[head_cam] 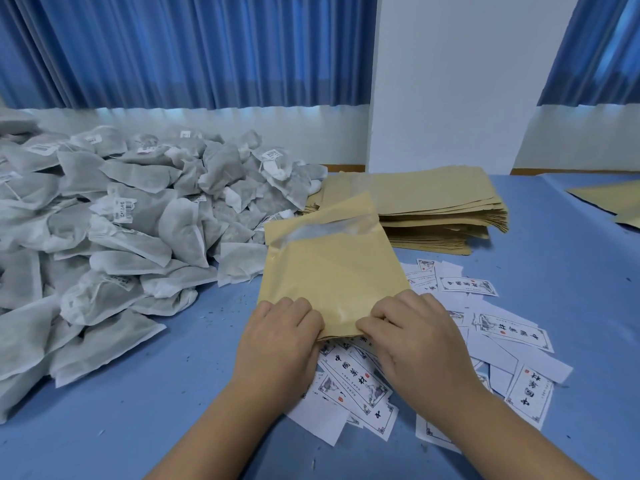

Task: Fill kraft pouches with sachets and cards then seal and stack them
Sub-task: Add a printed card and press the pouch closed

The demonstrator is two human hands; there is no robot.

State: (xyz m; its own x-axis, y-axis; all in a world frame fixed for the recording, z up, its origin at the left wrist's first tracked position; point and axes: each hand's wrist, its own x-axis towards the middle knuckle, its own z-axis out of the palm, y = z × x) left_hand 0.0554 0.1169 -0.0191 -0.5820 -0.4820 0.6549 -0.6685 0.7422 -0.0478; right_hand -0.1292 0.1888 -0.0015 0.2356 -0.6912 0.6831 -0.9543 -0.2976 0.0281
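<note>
Kraft pouch [332, 271]: brown paper, the one you hold. It slants away from you above the cards, with a clear glossy strip across its far end. Whether its near edge is open, you cannot tell.
Left hand [280, 341]: curled over the pouch's near left corner and gripping it, knuckles up.
Right hand [415, 337]: pinching the near edge just right of the middle, fingertips tucked at the paper's lip.
Hands together: close but not touching, with a short stretch of pouch edge between them.
Sachets [121, 220]: grey-white fabric bags heaped in a big pile on your left, some with small printed labels and strings. The nearest ones lie just beside the pouch's left edge.
Pouch stack [443, 209]: flat brown pouches piled behind the held one, toward the wall. The sachet pile overlaps its left end.
Cards [502, 334]: white slips with black characters and red seals, scattered under your hands and out to your right, some face down.
Table cover [138, 427]: blue, with small dark crumbs near the sachets.
Loose pouches [609, 199]: lying flat at the far right, well apart from the stack.
Backdrop: blue curtains [173, 46] on both sides of a white wall [450, 81].
</note>
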